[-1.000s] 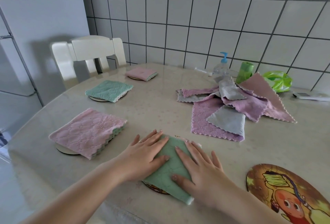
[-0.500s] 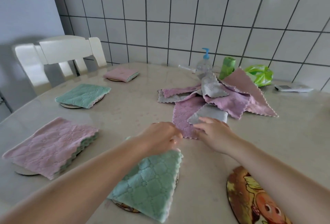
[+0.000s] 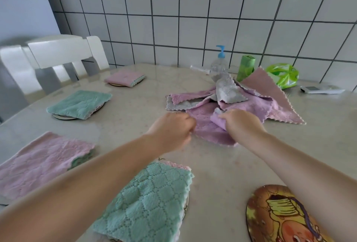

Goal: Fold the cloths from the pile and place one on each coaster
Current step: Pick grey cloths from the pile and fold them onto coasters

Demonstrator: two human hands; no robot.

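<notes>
Both hands off the green cloth and into the pile for the next one!

The table (image 3: pixel 135 118) now carries four covered coasters: the folded green cloth (image 3: pixel 148 199) just pressed flat sits nearest the person, behind the grip. The pile (image 3: pixel 251 102) lies just beyond the hands. The right hand (image 3: pixel 241 124) pinches a bunched corner of the purple cloth (image 3: pixel 208 127); the left hand (image 3: pixel 172 129) is curled at its near edge, seemingly gripping it. The bare cartoon coaster (image 3: pixel 280 216), behind and right, likely awaits this cloth. Overlapping grey and pink cloths may drag along; pump bottle (image 3: pixel 219 62) and green roll (image 3: pixel 245 68) stand beyond.
</notes>
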